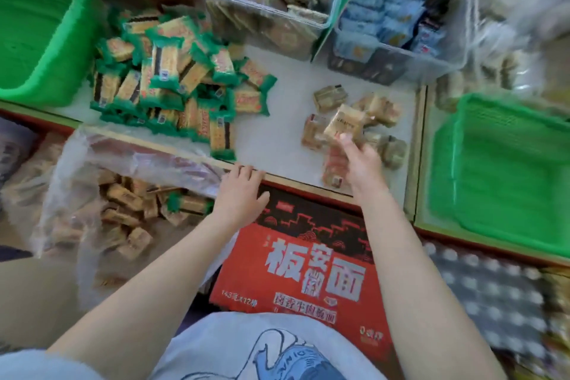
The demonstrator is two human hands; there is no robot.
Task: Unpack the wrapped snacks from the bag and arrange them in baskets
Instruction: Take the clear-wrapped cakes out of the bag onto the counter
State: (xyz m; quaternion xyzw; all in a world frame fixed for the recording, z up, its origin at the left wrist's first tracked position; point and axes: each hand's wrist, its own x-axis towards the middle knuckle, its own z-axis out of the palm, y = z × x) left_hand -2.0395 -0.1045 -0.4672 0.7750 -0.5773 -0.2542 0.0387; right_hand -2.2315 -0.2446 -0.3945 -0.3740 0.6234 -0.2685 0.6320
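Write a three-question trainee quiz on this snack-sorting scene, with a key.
1. True or false: the right hand pinches a tan wrapped snack.
2. What does the left hand rest on?
3. The two green baskets are: A) full B) holding no visible snacks C) stacked.

Key: 1 true. 2 the table edge, beside the clear bag. 3 B.
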